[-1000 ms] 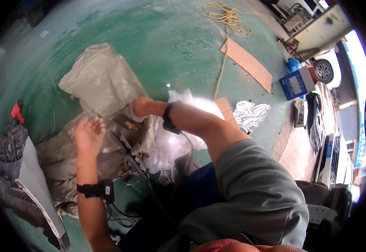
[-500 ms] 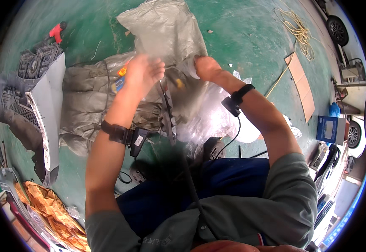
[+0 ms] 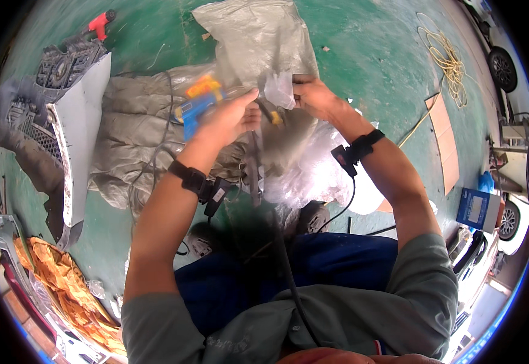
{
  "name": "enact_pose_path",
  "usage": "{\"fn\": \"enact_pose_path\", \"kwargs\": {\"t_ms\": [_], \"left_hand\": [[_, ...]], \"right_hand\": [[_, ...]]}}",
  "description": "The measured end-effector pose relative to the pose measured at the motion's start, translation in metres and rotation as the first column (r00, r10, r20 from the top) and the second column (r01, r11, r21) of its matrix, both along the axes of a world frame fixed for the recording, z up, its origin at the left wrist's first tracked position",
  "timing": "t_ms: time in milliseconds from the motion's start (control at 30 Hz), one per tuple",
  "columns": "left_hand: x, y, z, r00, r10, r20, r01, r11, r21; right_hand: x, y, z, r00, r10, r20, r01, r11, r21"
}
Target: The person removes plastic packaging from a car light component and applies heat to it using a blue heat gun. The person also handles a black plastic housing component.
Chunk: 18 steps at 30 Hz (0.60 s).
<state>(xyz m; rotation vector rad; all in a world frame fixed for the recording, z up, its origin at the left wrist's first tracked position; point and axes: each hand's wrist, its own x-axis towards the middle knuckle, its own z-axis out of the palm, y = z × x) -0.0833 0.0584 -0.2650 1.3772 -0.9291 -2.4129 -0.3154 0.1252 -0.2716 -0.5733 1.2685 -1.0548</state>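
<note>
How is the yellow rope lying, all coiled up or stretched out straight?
Mostly coiled: the rope lies in loops on the floor, with one length trailing past the cardboard.

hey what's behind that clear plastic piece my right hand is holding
Behind the clear plastic piece in your right hand, the grey-beige sheet shows past its upper edge; whatever the plastic itself covers can't be made out.
</note>
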Motion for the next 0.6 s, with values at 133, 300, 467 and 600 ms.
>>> {"fn": "enact_pose_path", "kwargs": {"t_ms": [133, 300, 467, 600], "left_hand": [[-0.002, 0.004, -0.001, 0.984, 0.098, -0.151, -0.091, 0.995, 0.051], [0.004, -0.002, -0.002, 0.996, 0.056, -0.063, -0.055, 0.998, 0.015], [0.001, 0.002, -0.005, 0.993, 0.106, -0.054, -0.104, 0.994, 0.030], [-0.007, 0.001, 0.002, 0.978, 0.137, -0.155, -0.140, 0.990, -0.006]], "right_hand": [[0.023, 0.005, 0.013, 0.994, 0.082, 0.066, -0.082, 0.997, 0.009], [0.029, 0.002, 0.030, 0.945, 0.229, -0.234, -0.219, 0.973, 0.069], [0.029, -0.006, 0.044, 0.789, 0.284, -0.545, -0.314, 0.949, 0.039], [0.029, -0.002, 0.038, 0.942, 0.084, -0.326, -0.084, 0.996, 0.011]]}}
